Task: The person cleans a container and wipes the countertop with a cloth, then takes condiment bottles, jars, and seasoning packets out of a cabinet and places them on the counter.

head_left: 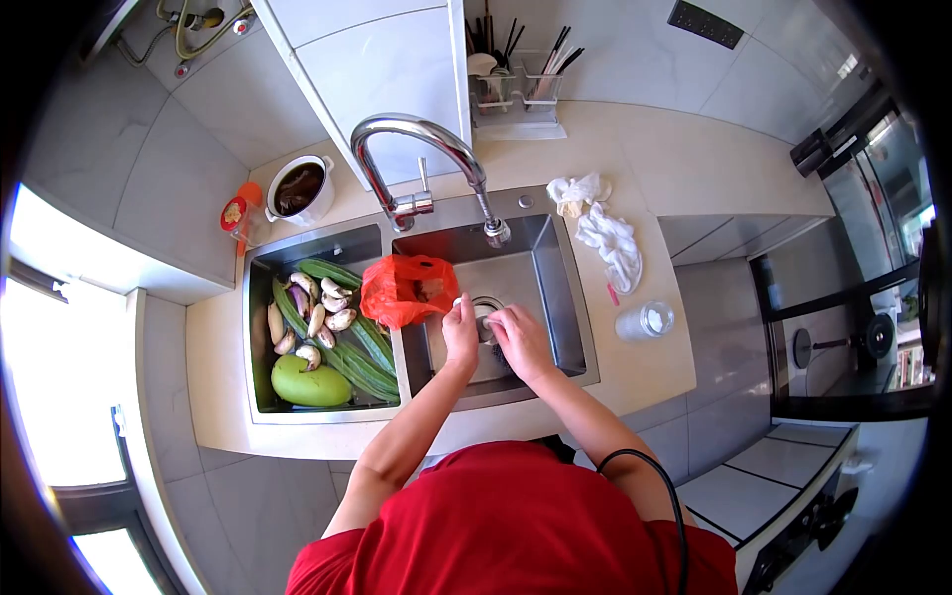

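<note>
My left hand is over the right sink basin, its fingers pinched together with a small whitish bit at the tips, too small to name. Close beside it, my right hand has its fingers curled in above the drain; what they hold, if anything, is hidden. An orange-red plastic bag sits at the divider, left of my left hand, with its mouth open and something brownish inside. The left basin holds several long ridged green gourds, several garlic bulbs and a large smooth green fruit or gourd.
A chrome faucet arches over the right basin. White cloths and a clear jar are on the right counter. A white pot of dark liquid and a red-lidded jar stand back left. A chopstick holder is behind.
</note>
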The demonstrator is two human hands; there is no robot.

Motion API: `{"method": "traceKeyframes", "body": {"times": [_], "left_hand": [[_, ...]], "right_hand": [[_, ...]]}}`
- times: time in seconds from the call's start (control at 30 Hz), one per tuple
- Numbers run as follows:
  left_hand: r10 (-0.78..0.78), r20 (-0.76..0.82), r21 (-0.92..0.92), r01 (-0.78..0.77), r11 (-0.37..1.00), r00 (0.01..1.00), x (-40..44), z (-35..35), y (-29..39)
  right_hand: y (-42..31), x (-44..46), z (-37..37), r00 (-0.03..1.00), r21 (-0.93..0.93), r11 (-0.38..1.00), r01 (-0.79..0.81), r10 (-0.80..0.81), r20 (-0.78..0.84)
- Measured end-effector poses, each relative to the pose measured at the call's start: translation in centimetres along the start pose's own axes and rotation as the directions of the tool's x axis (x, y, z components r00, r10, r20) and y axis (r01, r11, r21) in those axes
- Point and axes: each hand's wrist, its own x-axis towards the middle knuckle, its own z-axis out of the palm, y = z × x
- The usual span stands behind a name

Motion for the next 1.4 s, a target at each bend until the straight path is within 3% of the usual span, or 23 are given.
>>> {"method": "traceKeyframes", "body": {"times": [0.1,0.13,0.17,0.23,0.3,0.37,0.4,0.47,0.5,0.6,0.67,0.7,0.8,0.87,0.9,1.0,1.07,1.13,1.2,1.3,1.4], "left_hand": [[0.001,0.040,-0.051,0.001,0.999,0.999,0.9,-0.7,-0.4],[-0.090,0.051,-0.246,0.100,0.964,0.995,-0.7,-0.2,3.1],[-0.091,0.052,-0.245,0.101,0.964,0.995,-0.2,-0.2,3.1],[0.076,0.187,-0.152,-0.048,0.987,0.979,0.7,-0.7,3.0],[0.073,0.204,-0.132,-0.046,0.990,0.976,1.1,-0.9,2.2],[0.141,0.124,0.156,-0.159,0.975,0.982,1.6,-1.1,0.5],[0.142,0.124,0.157,-0.161,0.974,0.982,1.2,-1.1,1.1],[0.238,0.124,0.421,-0.268,0.866,0.963,-0.3,-0.6,3.0],[0.301,0.138,0.379,-0.331,0.864,0.944,-0.4,-0.2,2.9],[0.244,0.148,0.386,-0.283,0.878,0.958,-0.1,-0.6,3.3],[0.136,0.155,0.170,-0.162,0.972,0.979,0.8,-1.0,1.7],[0.137,0.156,0.171,-0.163,0.972,0.978,0.6,-0.8,2.3],[0.027,0.225,-0.073,-0.011,0.997,0.974,0.7,-0.7,4.0],[-0.040,0.233,-0.107,0.067,0.992,0.972,1.3,-1.0,4.1],[-0.063,0.228,-0.132,0.094,0.987,0.972,1.5,-1.0,4.0],[-0.100,0.283,-0.134,0.143,0.981,0.954,1.1,-1.0,3.8],[-0.078,0.262,-0.129,0.115,0.985,0.962,0.8,-0.9,4.0],[-0.056,0.240,-0.124,0.087,0.988,0.969,1.1,-1.0,3.3],[0.011,0.184,0.085,-0.027,0.996,0.983,1.9,-1.1,2.0],[0.038,0.190,0.117,-0.061,0.991,0.981,2.4,-1.3,1.5],[-0.015,0.249,0.118,-0.015,0.993,0.968,1.7,-1.8,2.4]], "right_hand": [[1.8,-0.6,0.2,1.000,-0.066,0.998,0.004,-0.003,0.013],[2.9,-1.3,-0.1,0.995,-0.082,0.995,-0.063,0.069,0.072],[3.9,-2.3,-0.7,0.982,-0.103,0.986,-0.128,0.141,0.129],[3.6,-2.4,-1.6,0.985,-0.038,0.990,-0.133,0.136,0.104],[2.8,-1.9,-2.4,0.949,0.125,0.941,-0.314,0.314,0.019],[2.0,-0.6,-2.4,0.952,0.195,0.935,-0.296,0.305,-0.020],[0.8,0.4,-2.3,0.964,0.249,0.938,-0.243,0.261,-0.041],[-1.8,1.6,-1.6,0.985,0.256,0.955,-0.147,0.166,-0.054],[-2.1,1.8,-0.4,0.987,0.177,0.975,-0.135,0.147,-0.058],[-0.1,1.6,2.0,0.979,0.092,0.986,-0.141,0.153,-0.138],[2.3,0.7,2.8,0.963,0.109,0.965,-0.237,0.248,-0.101],[4.7,-0.6,3.3,0.967,0.087,0.964,-0.249,0.252,-0.025],[5.8,-3.2,3.3,0.959,0.194,0.943,-0.271,0.283,-0.035],[3.8,-2.1,1.3,0.840,0.379,0.764,-0.522,0.538,0.072],[3.7,-1.5,0.8,0.806,0.488,0.669,-0.560,0.576,0.136],[2.5,0.1,0.2,0.866,0.421,0.759,-0.496,0.470,0.173],[1.2,0.8,-0.4,0.912,0.203,0.889,-0.409,0.398,0.096],[0.9,1.0,-0.6,0.929,0.132,0.920,-0.370,0.362,0.083],[0.5,1.2,-0.7,0.944,0.060,0.943,-0.326,0.322,0.071],[-0.2,1.6,-0.9,0.956,-0.068,0.959,-0.275,0.280,0.082],[-0.3,1.5,-1.2,0.941,-0.158,0.962,-0.224,0.256,0.221]]}}
